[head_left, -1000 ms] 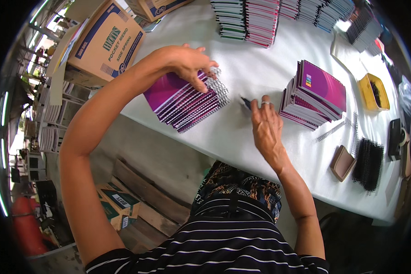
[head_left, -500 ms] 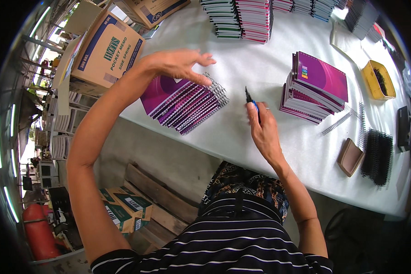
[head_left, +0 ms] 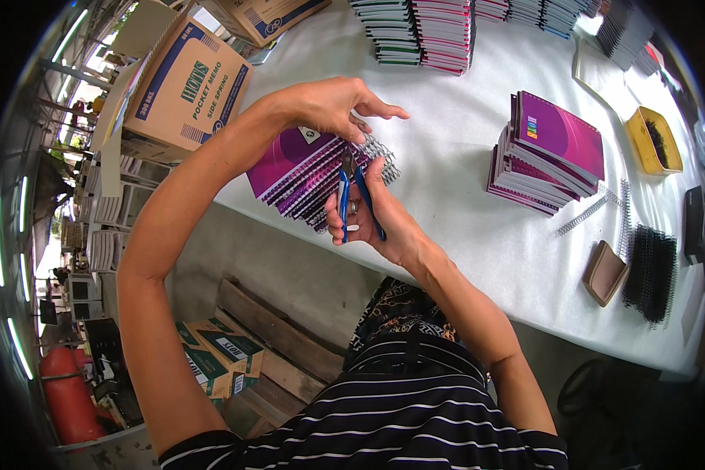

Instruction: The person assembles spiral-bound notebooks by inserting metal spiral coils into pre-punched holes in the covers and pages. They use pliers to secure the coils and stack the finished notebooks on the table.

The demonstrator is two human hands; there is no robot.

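Purple-covered spiral notebooks (head_left: 278,164) lie fanned in an overlapping row at the table's front edge, their wire coils (head_left: 384,159) sticking out at the far right end. Above that end is my left hand (head_left: 329,106), thumb and a bent finger pinched at a coil end, the index finger stretched out. My right hand (head_left: 392,227) holds blue-handled cutting pliers (head_left: 345,196), palm turned up and handles spread. The pliers' jaws point away from me, right at the coil ends below my left thumb. The exact contact of jaws and wire is too small to tell.
A stack of purple notebooks (head_left: 552,153) stands to the right. Beyond it are loose coils (head_left: 587,211), a brown tray (head_left: 605,272), a bundle of black coils (head_left: 650,274) and a yellow box (head_left: 652,141). A carton (head_left: 184,86) stands left; more notebooks (head_left: 439,35) are stacked at the back.
My right hand has brought the pliers leftward to the coil ends and turned palm up. My left hand's spread fingers have drawn in to the coils.
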